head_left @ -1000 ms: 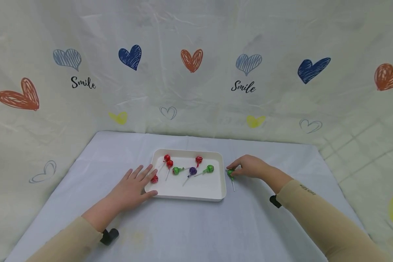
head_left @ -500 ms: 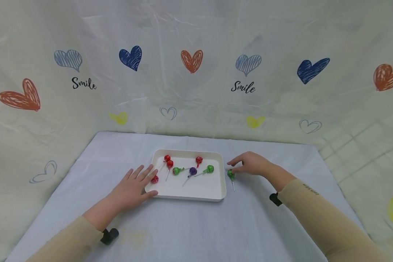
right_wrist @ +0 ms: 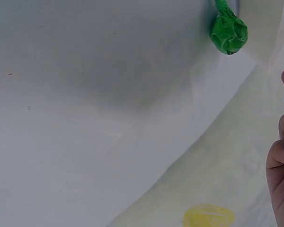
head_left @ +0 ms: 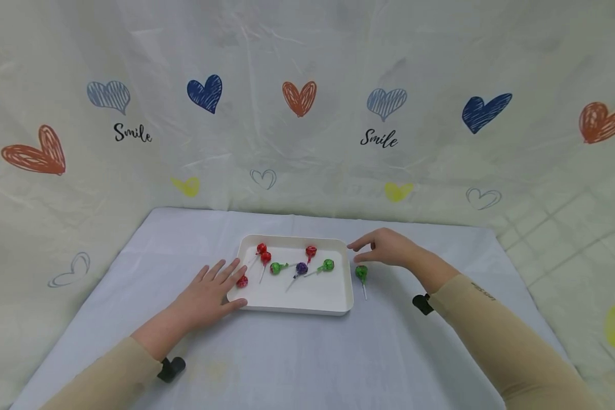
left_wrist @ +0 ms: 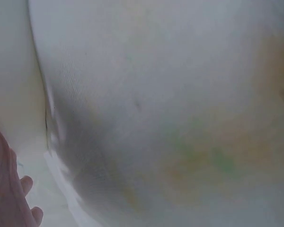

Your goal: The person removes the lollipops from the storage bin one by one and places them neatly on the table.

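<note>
In the head view a white tray (head_left: 292, 303) holds several wrapped lollipops: red ones such as the red lollipop (head_left: 311, 250), two green ones and a purple lollipop (head_left: 301, 269). My left hand (head_left: 210, 296) lies with spread fingers at the tray's left edge, its fingertips over the rim near a red lollipop (head_left: 242, 282). Just right of the tray, a green lollipop (head_left: 361, 273) lies on the table, stick toward me. Above and behind it hovers my right hand (head_left: 389, 248), thumb and forefinger apart with nothing between them. The right wrist view shows this green lollipop (right_wrist: 229, 34) apart from the fingers (right_wrist: 280, 153).
A white cloth (head_left: 307, 364) covers the table. Behind and at the sides hangs a pale curtain (head_left: 307, 148) printed with hearts and words. Dark wrist cameras, such as the left wrist camera (head_left: 171, 370), sit under both forearms.
My right hand has let go of the green lollipop and risen away from it, up and slightly left toward the tray. The left hand and tray stay in place.
</note>
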The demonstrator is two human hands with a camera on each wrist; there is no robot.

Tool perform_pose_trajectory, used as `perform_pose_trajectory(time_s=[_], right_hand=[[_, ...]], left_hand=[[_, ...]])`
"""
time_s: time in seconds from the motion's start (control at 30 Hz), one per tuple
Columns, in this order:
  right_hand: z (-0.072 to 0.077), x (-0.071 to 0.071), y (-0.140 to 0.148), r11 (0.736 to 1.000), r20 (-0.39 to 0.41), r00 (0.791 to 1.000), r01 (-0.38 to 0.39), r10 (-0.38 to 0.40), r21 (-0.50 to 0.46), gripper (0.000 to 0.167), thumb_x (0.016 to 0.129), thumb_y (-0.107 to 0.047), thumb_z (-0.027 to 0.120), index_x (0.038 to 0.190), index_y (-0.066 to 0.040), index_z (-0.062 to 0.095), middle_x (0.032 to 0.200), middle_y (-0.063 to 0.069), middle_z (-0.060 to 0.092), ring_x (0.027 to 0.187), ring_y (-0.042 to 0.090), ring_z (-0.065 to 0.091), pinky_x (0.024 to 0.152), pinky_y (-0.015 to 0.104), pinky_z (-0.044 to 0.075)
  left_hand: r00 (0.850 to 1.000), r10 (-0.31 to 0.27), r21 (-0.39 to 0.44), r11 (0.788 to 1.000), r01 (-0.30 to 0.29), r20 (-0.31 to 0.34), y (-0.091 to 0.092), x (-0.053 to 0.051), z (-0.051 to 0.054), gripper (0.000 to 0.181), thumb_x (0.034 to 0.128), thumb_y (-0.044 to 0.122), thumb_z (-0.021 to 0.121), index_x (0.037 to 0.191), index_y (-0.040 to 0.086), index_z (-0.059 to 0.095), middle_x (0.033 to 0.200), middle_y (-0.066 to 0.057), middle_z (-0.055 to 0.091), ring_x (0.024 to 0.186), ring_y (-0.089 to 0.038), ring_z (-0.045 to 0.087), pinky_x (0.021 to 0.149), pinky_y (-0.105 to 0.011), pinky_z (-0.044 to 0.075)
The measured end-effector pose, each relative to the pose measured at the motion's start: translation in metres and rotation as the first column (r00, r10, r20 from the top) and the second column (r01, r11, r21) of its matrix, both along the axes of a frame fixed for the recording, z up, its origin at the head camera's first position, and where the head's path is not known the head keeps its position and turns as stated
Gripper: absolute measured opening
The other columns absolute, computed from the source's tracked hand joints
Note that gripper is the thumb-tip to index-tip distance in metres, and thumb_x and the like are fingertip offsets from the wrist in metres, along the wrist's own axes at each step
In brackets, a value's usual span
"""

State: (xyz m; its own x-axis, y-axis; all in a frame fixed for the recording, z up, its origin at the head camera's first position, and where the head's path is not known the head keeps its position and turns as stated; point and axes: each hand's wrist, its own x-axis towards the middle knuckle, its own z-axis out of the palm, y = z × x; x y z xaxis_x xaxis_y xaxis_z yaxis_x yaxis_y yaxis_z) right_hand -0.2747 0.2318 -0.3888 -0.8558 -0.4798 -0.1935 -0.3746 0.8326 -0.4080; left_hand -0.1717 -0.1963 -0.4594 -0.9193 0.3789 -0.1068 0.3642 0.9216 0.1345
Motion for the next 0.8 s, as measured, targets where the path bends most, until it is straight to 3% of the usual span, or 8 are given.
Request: perform_pose_trajectory(time_s=[0.27, 0.5, 0.8], right_hand=[[0.006, -0.003, -0.015, 1.0, 0.024, 1.0, 0.012, -0.012, 0.017, 0.04, 0.087, -0.034, 0.077, 0.125, -0.023, 0.071, 0.123, -0.003, 0.069, 0.099, 0.018, 0.062, 0.08, 0.034, 0.054], [0.002, -0.009, -0.034, 0.993, 0.034, 0.998, -0.065, 0.062, 0.098, 0.039, 0.087, -0.038, 0.076, 0.124, -0.026, 0.072, 0.117, -0.007, 0.07, 0.116, 0.022, 0.061, 0.094, 0.04, 0.052], [-0.004, -0.012, -0.059, 0.974, 0.036, 0.993, -0.119, 0.114, 0.193, 0.036, 0.087, -0.038, 0.077, 0.122, -0.03, 0.073, 0.111, -0.011, 0.071, 0.113, 0.02, 0.061, 0.095, 0.043, 0.05]], left_hand=[[1.0, -0.001, -0.003, 1.0, 0.001, -0.001, 0.0, 0.001, 0.001, 0.087, 0.0909, 0.068, 0.051, 0.159, 0.02, 0.025, 0.165, -0.007, 0.017, 0.15, -0.039, 0.014, 0.118, -0.062, 0.009], [1.0, 0.003, -0.008, 1.0, -0.003, 0.003, -0.001, 0.0, 0.0, 0.087, 0.0912, 0.068, 0.051, 0.159, 0.02, 0.025, 0.165, -0.006, 0.016, 0.15, -0.038, 0.013, 0.118, -0.061, 0.009], [1.0, 0.003, -0.013, 1.0, -0.003, -0.006, -0.001, 0.0, 0.001, 0.087, 0.0908, 0.069, 0.051, 0.159, 0.021, 0.025, 0.165, -0.006, 0.017, 0.15, -0.038, 0.014, 0.118, -0.061, 0.009]])
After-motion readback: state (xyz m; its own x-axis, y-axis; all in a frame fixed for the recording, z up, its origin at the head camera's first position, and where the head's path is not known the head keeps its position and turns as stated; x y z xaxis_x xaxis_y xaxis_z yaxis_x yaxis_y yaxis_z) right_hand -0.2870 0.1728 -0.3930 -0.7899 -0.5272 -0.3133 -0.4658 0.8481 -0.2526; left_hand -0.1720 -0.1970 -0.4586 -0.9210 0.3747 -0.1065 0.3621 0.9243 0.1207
